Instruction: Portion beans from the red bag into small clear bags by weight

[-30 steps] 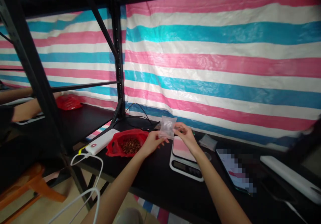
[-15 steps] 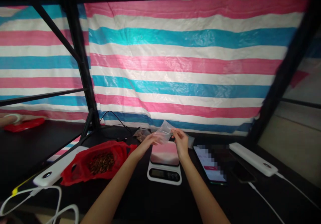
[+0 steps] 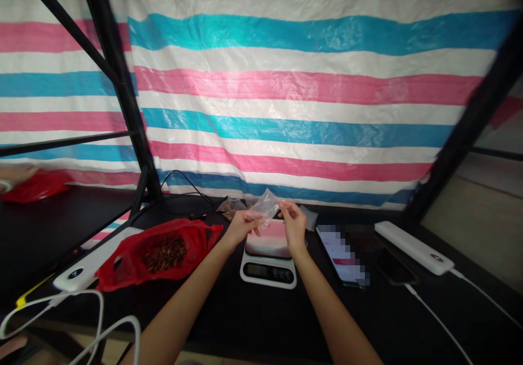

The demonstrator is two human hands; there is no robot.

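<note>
Both hands hold a small clear plastic bag (image 3: 266, 206) above a white kitchen scale (image 3: 268, 273) with a shiny weighing plate. My left hand (image 3: 244, 227) pinches the bag's lower left side between thumb and fingers. At its upper right edge, my right hand (image 3: 293, 220) grips the bag with its fingertips. The bag looks empty. To the left of my left forearm lies an open red bag (image 3: 118, 264) with brown pieces (image 3: 165, 254) in it, like shelled nuts or seeds. Behind my left hand rests another clear bag with brownish contents (image 3: 231, 206).
A smartphone (image 3: 342, 256) lies right of the scale, near a dark phone (image 3: 395, 264) and a white power bank (image 3: 413, 248). Another white power bank (image 3: 75, 275) with a looping cable sits left. At far left another person's hand (image 3: 18, 174) touches a red bag (image 3: 38, 186).
My left fingers have closed from a looser spread into a pinch on the clear bag. The view has tilted down slightly. The other person's hand has shifted on the red bag.
</note>
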